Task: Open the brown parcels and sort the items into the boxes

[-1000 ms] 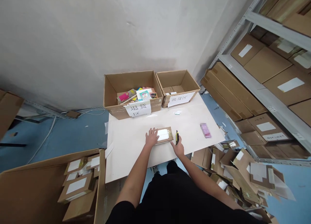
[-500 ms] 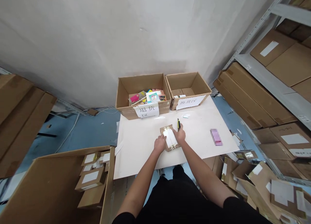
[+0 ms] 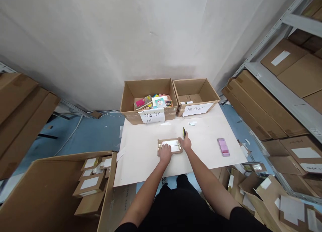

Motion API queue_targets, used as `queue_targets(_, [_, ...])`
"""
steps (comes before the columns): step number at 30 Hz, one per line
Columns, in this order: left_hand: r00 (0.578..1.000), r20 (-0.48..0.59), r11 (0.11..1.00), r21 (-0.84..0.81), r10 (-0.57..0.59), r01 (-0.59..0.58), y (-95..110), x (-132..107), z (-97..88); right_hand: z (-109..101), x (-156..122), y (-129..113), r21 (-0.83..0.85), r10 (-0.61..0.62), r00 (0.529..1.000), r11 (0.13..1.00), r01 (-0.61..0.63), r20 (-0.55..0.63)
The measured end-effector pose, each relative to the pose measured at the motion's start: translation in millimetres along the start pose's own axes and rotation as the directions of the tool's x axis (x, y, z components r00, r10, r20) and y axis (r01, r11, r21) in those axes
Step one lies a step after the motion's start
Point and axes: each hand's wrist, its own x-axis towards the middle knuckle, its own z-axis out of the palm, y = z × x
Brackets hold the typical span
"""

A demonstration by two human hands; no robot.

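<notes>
A small brown cardboard parcel (image 3: 170,146) with a white label and shiny tape lies flat in the middle of the white table (image 3: 141,158). My left hand (image 3: 164,154) rests on its near edge, fingers spread over the cardboard. At the parcel's right end, my right hand (image 3: 186,143) is closed round a black and yellow utility knife (image 3: 183,132), whose tip points away from me.
Two open cartons stand at the table's far edge: the left carton (image 3: 148,99) holds colourful items, the right carton (image 3: 195,94) is nearly empty. A pink item (image 3: 222,147) lies at the right. A big carton of parcels (image 3: 92,181) sits at my left; shelves with boxes (image 3: 276,88) and discarded cardboard (image 3: 266,191) are at the right.
The parcel has been turned from standing lengthwise to lying crosswise and sits a little nearer to me. Both hands moved with it. The camera shifted slightly.
</notes>
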Motion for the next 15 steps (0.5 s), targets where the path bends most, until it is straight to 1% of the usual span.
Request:
queue_targets(1, [0.999, -0.018, 0.999, -0.010, 0.035, -0.036, -5, -1, -2.0, -6, 3, -4, 0.035, 0.006, 1.000, 0.999, -0.005, -0.020])
queue_targets(3, [0.995, -0.033, 0.995, -0.027, 0.094, -0.095, -14, -2, -3.9, -17, -2, -1, 0.081, 0.010, 0.999, 0.997, -0.006, -0.047])
queue_targets(4, [0.994, -0.032, 0.993, -0.036, 0.109, -0.110, -17, -2, -3.3, -21, -9, 5, 0.082, -0.006, 0.999, 0.997, 0.010, -0.047])
queue_targets(6, [0.993, -0.033, 0.992, -0.047, 0.117, -0.118, -19, -1, 0.6, -26, -29, 23, 0.054, -0.076, 0.997, 0.996, 0.076, -0.017])
queue_targets(8, [0.993, -0.046, 0.992, -0.056, 0.108, -0.111, -17, -1, 6.2, -25, -51, 40, 0.011, -0.165, 0.986, 0.986, 0.165, 0.029])
queue_targets(10, [0.994, -0.057, 0.992, -0.070, 0.098, -0.101, -13, -1, 11.2, -20, -69, 51, -0.059, -0.219, 0.972, 0.973, 0.224, 0.086])
queue_targets(12, [0.994, -0.064, 0.991, -0.088, 0.091, -0.096, -11, -2, 14.6, -14, -81, 54, -0.154, -0.206, 0.968, 0.962, 0.228, 0.147])
queue_targets(15, [0.993, -0.077, 0.990, -0.102, 0.087, -0.094, -11, -2, 16.7, -9, -88, 47, -0.268, -0.149, 0.968, 0.942, 0.202, 0.203])
